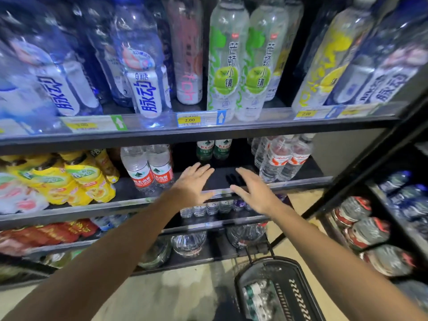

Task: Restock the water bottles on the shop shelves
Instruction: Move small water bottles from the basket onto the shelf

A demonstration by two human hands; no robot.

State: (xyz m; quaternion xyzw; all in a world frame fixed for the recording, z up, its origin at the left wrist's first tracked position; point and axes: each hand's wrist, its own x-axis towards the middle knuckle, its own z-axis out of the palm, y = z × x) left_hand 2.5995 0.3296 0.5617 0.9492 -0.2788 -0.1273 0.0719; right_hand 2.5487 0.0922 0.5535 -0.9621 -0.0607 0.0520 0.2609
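Both my hands reach toward the middle shelf (231, 176), fingers straight and spread, holding nothing. My left hand (193, 184) and my right hand (251, 192) hover at the shelf's front edge, before a dark gap. Two green-labelled water bottles (214, 149) stand deep at the back of that gap. Red-labelled water bottles (150, 170) stand to the left of it, and clear bottles with red-and-white labels (282, 158) to the right. A black shopping basket (278, 290) on the floor at lower right holds more bottles (254, 295).
The upper shelf (208, 126) carries tall blue, pink, green-apple and yellow drink bottles behind price tags. Yellow drink bottles (76, 179) fill the middle shelf's left. Lower shelves hold small bottles (206, 208) and large jugs (187, 243). Another rack (375, 228) stands at right.
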